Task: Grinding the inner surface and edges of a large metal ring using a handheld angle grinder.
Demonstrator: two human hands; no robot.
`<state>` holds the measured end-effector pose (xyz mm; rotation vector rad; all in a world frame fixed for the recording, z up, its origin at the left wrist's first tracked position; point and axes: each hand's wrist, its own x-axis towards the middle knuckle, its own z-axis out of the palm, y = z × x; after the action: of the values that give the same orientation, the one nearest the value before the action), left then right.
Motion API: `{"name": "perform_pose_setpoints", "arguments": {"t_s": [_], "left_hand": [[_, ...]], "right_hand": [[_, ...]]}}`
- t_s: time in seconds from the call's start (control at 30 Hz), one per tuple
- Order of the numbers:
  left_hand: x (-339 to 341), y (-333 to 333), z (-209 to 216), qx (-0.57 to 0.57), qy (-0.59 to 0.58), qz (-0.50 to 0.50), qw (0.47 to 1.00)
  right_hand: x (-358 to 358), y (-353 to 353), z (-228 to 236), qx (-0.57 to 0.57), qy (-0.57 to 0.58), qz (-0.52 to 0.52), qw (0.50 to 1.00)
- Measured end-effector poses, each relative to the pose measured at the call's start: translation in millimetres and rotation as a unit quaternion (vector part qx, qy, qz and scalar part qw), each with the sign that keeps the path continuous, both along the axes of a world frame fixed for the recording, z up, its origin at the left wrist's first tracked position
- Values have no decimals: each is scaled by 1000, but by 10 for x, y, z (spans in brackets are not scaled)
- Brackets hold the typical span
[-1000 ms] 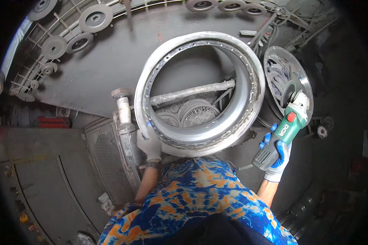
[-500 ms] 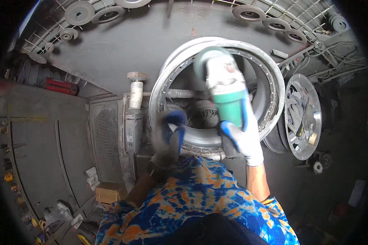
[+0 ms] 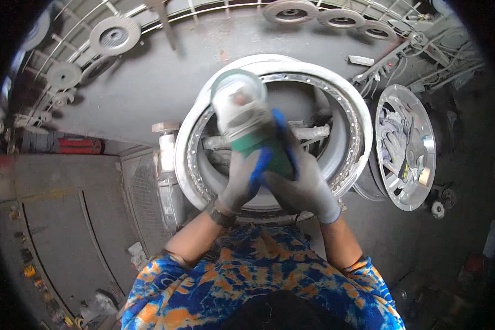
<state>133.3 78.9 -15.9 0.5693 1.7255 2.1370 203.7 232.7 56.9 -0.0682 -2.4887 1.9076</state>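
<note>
Both gloved hands are closed around a green and grey angle grinder (image 3: 246,118), blurred by motion. My left hand (image 3: 242,179) wraps the left side of its body, and my right hand (image 3: 302,184) grips the rear from the right. The grinder's disc end points away from me, over the upper left rim of a large metal wheel ring (image 3: 357,124) with small holes around its inner lip. Whether the disc touches the rim I cannot tell. The gloves are grey with blue at the fingers.
At the right, a round metal dish (image 3: 429,143) holds gloves and small items. Grinding discs (image 3: 115,36) hang on a wire rack along the far side. A metal post (image 3: 168,154) stands left of the ring. Cables (image 3: 440,52) tangle at the far right.
The grinder has swung left across the ring with my right hand. My left hand, free before, has come onto the grinder. The view has also shifted somewhat.
</note>
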Motion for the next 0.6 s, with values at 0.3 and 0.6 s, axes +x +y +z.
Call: {"name": "perform_pose_setpoints", "arguments": {"t_s": [0.3,0.6], "left_hand": [[-113,1392,414,-14,34,-306,951],[-138,870,374,9,102,-182,978]], "right_hand": [[593,552,-462,-30,72,-330,941],[406,353,-192,-51,33,-249,967]]}}
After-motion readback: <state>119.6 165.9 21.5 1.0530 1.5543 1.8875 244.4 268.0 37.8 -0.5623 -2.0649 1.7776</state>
